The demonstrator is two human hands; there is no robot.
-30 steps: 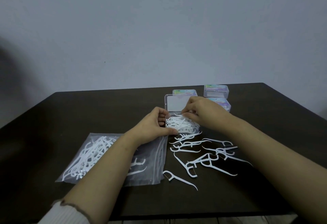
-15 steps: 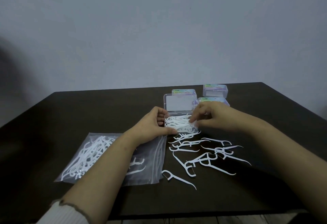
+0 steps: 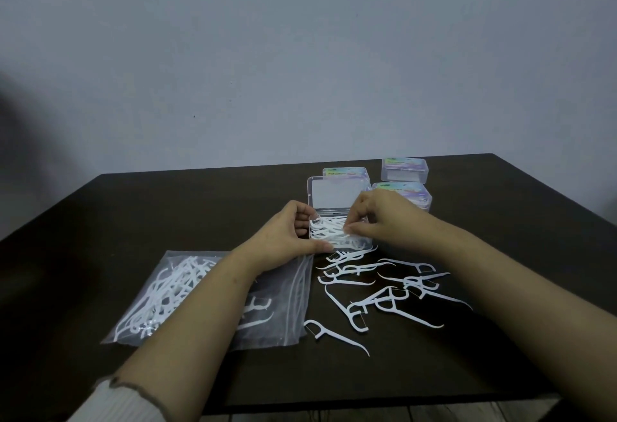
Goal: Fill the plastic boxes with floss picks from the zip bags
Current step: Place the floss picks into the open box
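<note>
Since half a second ago our right hand (image 3: pixel 384 218) has pulled back over the open plastic box (image 3: pixel 337 194), and its thumb and fingertips now pinch at the white floss picks (image 3: pixel 329 233) heaped in the box's tray. Our left hand (image 3: pixel 287 238) hasn't really budged: it curls round the left end of the tray, thumb along the near edge, fingers tucked against the far side, gripping the box steady. The clear lid stands up behind the tray, hinged open toward the wall.

Just in front of the box we've got a loose scatter of floss picks (image 3: pixel 384 291) spread on the dark table (image 3: pixel 167 208), with one stray pick (image 3: pixel 334 335) lying a bit nearer to us than the others. The zip bag (image 3: pixel 187 295) lies flat to the left, partly under our left forearm, with a tangle of picks bunched in its left half and a couple more near the zipper end.

Behind and to the right of the open box sit three closed boxes with shiny rainbow labels: one (image 3: pixel 345 173) right behind the lid, one (image 3: pixel 402 193) just past our right hand, and one (image 3: pixel 404 168) further back. A white ribbed sleeve cuff (image 3: pixel 113 401) shows at the bottom left.
</note>
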